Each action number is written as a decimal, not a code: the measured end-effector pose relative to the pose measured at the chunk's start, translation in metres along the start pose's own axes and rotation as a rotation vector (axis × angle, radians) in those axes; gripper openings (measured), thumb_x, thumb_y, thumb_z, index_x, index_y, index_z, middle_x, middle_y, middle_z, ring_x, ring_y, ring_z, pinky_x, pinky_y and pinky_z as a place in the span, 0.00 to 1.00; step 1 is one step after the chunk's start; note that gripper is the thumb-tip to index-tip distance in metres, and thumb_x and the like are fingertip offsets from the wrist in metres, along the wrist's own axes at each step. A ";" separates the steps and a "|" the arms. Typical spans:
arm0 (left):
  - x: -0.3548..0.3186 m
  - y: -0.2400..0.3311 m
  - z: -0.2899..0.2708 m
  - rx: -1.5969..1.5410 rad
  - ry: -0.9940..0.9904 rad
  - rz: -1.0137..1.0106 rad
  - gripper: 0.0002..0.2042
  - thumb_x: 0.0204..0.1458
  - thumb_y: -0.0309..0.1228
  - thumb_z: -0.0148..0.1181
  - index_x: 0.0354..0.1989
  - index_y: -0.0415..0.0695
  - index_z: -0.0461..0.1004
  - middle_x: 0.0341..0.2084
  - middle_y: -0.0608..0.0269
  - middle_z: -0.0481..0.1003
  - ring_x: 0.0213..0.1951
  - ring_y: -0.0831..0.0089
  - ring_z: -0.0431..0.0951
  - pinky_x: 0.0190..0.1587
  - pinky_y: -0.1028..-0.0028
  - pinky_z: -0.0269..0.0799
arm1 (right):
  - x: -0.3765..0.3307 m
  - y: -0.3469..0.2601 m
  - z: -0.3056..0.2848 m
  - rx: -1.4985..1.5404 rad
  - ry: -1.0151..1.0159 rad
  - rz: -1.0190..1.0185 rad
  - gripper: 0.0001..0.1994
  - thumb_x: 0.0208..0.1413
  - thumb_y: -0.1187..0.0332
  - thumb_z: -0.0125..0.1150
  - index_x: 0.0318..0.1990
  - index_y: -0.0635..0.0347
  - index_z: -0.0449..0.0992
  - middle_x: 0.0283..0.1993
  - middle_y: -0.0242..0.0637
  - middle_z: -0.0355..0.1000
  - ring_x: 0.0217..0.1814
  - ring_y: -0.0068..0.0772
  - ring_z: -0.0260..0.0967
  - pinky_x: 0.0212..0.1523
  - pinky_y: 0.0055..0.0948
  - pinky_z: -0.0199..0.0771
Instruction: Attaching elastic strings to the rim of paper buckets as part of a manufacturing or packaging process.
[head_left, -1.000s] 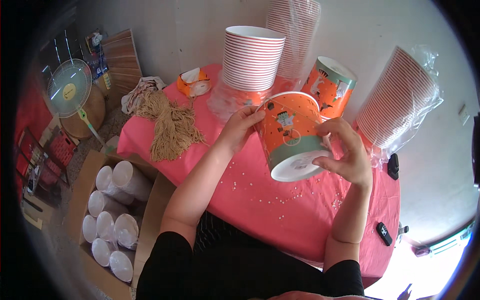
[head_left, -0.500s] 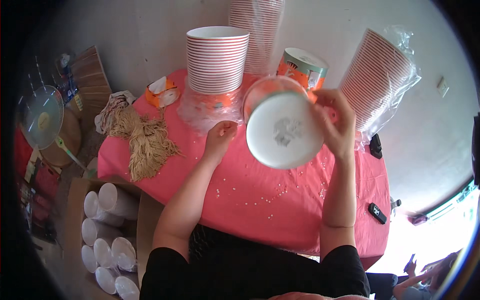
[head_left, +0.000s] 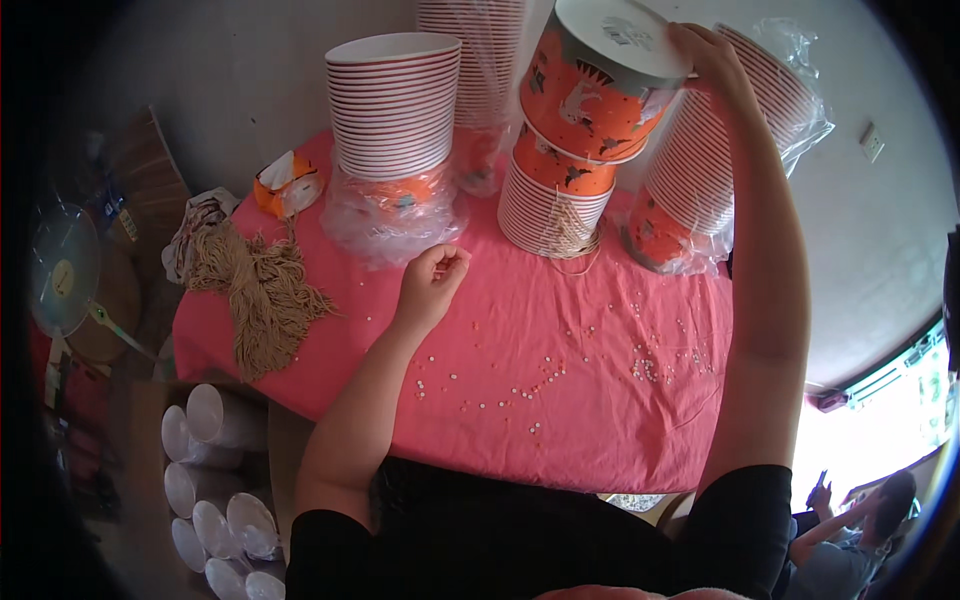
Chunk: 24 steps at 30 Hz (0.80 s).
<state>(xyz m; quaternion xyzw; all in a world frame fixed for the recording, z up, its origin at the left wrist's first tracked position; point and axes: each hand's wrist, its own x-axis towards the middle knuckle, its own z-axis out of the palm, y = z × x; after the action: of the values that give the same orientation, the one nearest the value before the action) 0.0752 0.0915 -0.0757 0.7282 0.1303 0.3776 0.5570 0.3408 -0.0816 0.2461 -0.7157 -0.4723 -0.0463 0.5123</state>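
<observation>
While the right hand [head_left: 712, 62] is lifted to the upper right of the frame, it holds an orange paper bucket [head_left: 600, 85] upside down, with its white base upward, on top of a short stack of the same buckets [head_left: 553, 200] at the upper centre. The bucket has dark printed figures on its orange wall. To the left of it stands a taller stack of white buckets with red rims [head_left: 392, 105], with its lower part in clear plastic wrap. At the right edge of the table [head_left: 560, 400], which has a pink cloth, leans another wrapped stack [head_left: 700, 170]. A small orange and white package [head_left: 285, 185] lies at the upper left, beside a bundle of beige string [head_left: 262, 295]. Small light beads [head_left: 545, 375] are scattered on the cloth.

Half a second ago the bucket was in front of the person with its white base toward the camera; now it is up on the stack.

The right fingers [head_left: 695, 40] are curved over the edge of the base and touch it. The left hand [head_left: 432, 285] rests on the cloth in a loose fist and holds nothing that I can see.
</observation>
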 end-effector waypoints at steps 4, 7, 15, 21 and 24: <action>0.001 0.002 0.002 0.025 -0.008 0.018 0.05 0.58 0.25 0.58 0.38 0.37 0.76 0.30 0.73 0.74 0.32 0.88 0.69 0.36 0.85 0.65 | 0.038 0.027 0.000 -0.080 -0.021 0.119 0.22 0.58 0.53 0.52 0.52 0.59 0.74 0.38 0.33 0.75 0.33 0.28 0.73 0.35 0.31 0.78; 0.000 0.002 0.001 0.036 -0.001 0.024 0.05 0.58 0.25 0.58 0.38 0.37 0.76 0.30 0.73 0.74 0.32 0.88 0.69 0.36 0.85 0.66 | 0.050 0.025 0.012 -0.288 -0.055 0.198 0.19 0.59 0.56 0.49 0.51 0.56 0.75 0.34 0.34 0.74 0.26 0.30 0.72 0.28 0.33 0.79; -0.004 0.010 0.001 0.038 -0.017 0.040 0.05 0.57 0.25 0.59 0.39 0.38 0.76 0.31 0.72 0.74 0.33 0.87 0.70 0.37 0.84 0.66 | 0.063 0.041 0.029 -0.517 -0.169 0.420 0.15 0.58 0.60 0.46 0.47 0.49 0.76 0.25 0.32 0.69 0.17 0.25 0.65 0.21 0.36 0.77; -0.007 0.023 0.001 0.008 -0.035 -0.010 0.06 0.57 0.26 0.59 0.39 0.38 0.76 0.32 0.68 0.76 0.34 0.82 0.72 0.39 0.80 0.69 | 0.064 0.083 0.052 -0.605 -0.313 0.531 0.13 0.57 0.62 0.46 0.43 0.52 0.75 0.19 0.31 0.64 0.14 0.25 0.61 0.18 0.37 0.76; -0.008 0.028 -0.001 -0.007 -0.044 -0.015 0.06 0.58 0.26 0.58 0.39 0.38 0.75 0.32 0.71 0.74 0.35 0.85 0.70 0.40 0.81 0.67 | 0.051 0.090 0.059 -0.496 -0.249 0.521 0.14 0.57 0.61 0.45 0.44 0.51 0.75 0.20 0.33 0.64 0.14 0.25 0.61 0.16 0.38 0.76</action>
<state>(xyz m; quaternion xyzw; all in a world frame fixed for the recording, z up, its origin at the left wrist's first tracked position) 0.0627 0.0777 -0.0534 0.7333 0.1224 0.3577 0.5651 0.4092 -0.0061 0.1845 -0.9143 -0.3076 0.0600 0.2565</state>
